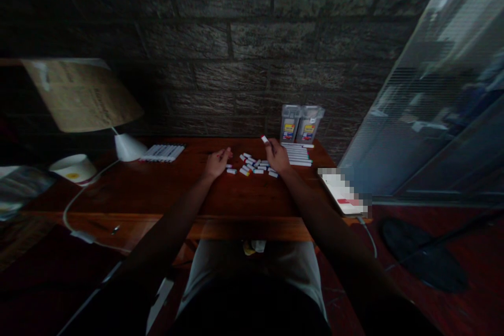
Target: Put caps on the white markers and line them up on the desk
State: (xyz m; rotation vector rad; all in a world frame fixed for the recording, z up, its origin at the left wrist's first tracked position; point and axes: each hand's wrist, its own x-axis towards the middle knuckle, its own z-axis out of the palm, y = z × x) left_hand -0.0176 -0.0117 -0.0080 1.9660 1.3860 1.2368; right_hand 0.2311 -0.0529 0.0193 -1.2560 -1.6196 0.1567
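Observation:
Several small white caps with coloured ends [252, 164] lie scattered on the dark wooden desk [165, 189] between my hands. My right hand [276, 156] pinches one white cap with a red end [264, 139] and lifts it above the pile. My left hand [217, 162] rests on the desk just left of the pile, fingers loosely curled and pointing at the caps, holding nothing I can make out. A row of white pens [299, 155] lies right of my right hand.
Two clear pen packages [301, 124] lean on the stone wall behind the pens. Another row of pens [163, 153] lies at left, near a lamp base [128, 147], a paper cup [74, 168] and a cable [74, 205]. A white booklet [342, 191] lies at the desk's right edge.

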